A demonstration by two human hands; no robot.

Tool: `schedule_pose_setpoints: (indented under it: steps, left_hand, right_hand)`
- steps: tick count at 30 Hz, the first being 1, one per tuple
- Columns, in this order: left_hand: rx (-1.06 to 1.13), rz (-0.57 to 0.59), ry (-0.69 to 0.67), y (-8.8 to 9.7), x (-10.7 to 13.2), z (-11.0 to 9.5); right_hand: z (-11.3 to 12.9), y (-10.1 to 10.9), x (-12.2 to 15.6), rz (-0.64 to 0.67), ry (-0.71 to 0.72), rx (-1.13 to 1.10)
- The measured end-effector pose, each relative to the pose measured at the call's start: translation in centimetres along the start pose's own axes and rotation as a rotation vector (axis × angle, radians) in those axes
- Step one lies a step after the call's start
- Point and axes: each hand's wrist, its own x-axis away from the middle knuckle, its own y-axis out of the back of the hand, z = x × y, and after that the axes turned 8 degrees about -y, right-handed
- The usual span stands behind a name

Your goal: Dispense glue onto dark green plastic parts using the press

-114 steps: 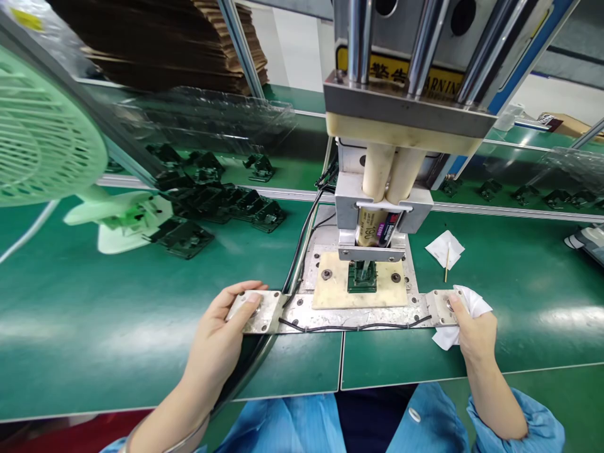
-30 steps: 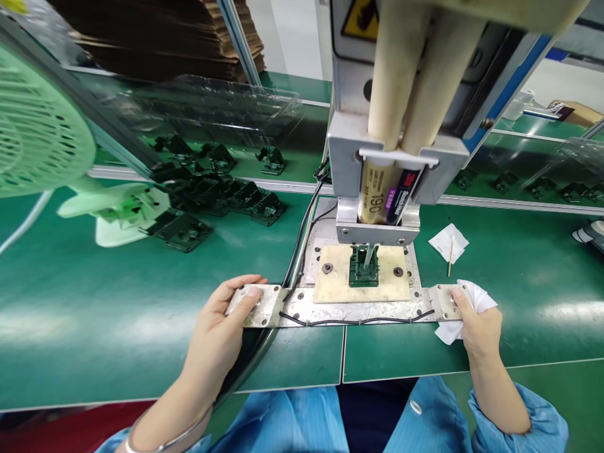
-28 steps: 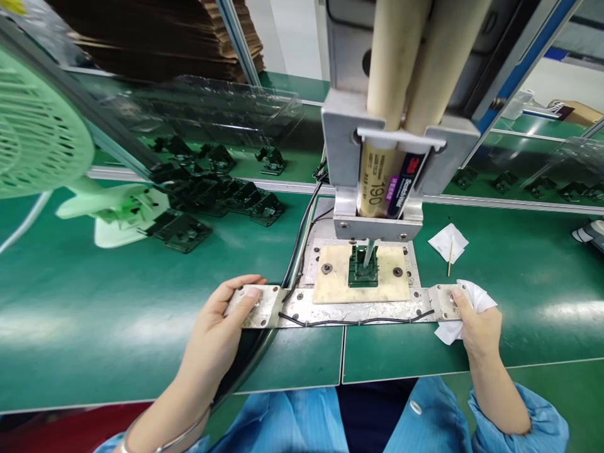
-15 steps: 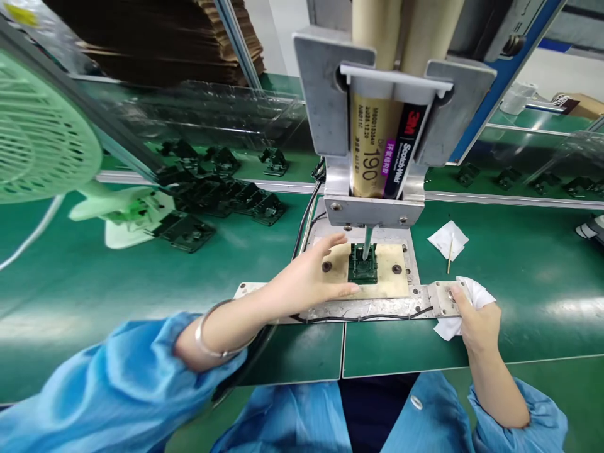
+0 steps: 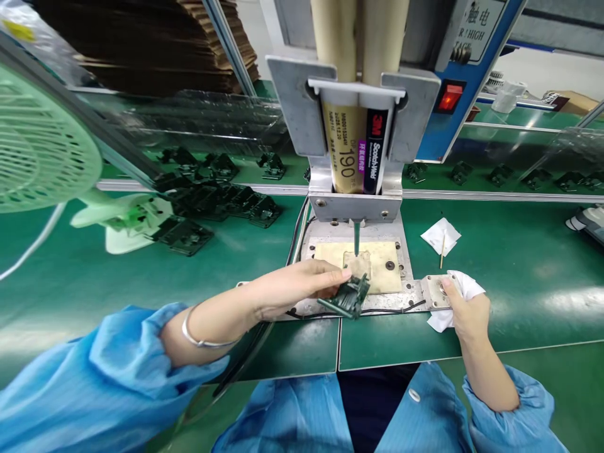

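Observation:
My left hand (image 5: 292, 290) pinches a small dark green plastic part (image 5: 348, 297) and holds it tilted just above the metal base plate (image 5: 406, 293), in front of the beige fixture block (image 5: 380, 267). The fixture's seat is bare under the thin green nozzle (image 5: 357, 238) of the raised glue dispenser (image 5: 355, 151), which carries a two-tube adhesive cartridge. My right hand (image 5: 465, 314) grips a crumpled white wipe (image 5: 448, 319), with its thumb pressed on the right-hand button plate (image 5: 436, 289).
A pile of the same dark green parts (image 5: 212, 198) lies at the left behind a pale green desk fan (image 5: 42, 151). A folded white wipe with a wooden stick (image 5: 441, 238) lies right of the fixture. More parts and clear trays sit along the back rail.
The dispenser head has risen off the fixture. My left hand left its button plate, reached to the fixture and lifted the green part out toward me. My right hand stayed put.

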Motion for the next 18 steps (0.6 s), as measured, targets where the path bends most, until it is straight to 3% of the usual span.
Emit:
schedule_pose_setpoints:
  steps: [4,6,8,9,12,13,16,18]
  left_hand:
    - [0.409,0.093,0.191,-1.3,2.6,1.2]
    - [0.576,0.249,0.202,-2.1,3.9,2.0]
    - [0.644,0.398,0.165,-3.0,4.8,2.6]
    - [0.653,0.462,0.144,-3.4,5.1,2.9]
    - [0.676,0.582,0.132,-4.8,5.3,3.5]
    - [0.682,0.577,0.142,-5.2,5.3,3.7]
    - [0.661,0.485,0.210,-6.1,5.3,4.1]
    - [0.597,0.415,0.205,-6.5,5.6,4.0]
  right_hand:
    - [-0.3,0.1,0.1,-0.105,0.007,-0.036]
    - [-0.1,0.9,1.4,-0.227,0.046,-0.035]
    - [1.1,2.0,3.9,-0.256,0.214,0.008]
    - [2.1,2.5,5.4,-0.191,0.363,0.034]
    - [6.5,2.8,9.8,0.381,0.780,0.082]
    - [8.1,2.3,10.9,0.539,0.826,0.084]
    - [11.7,-0.7,12.5,0.928,0.775,0.096]
    - [12.8,-2.5,12.5,1.054,0.732,0.094]
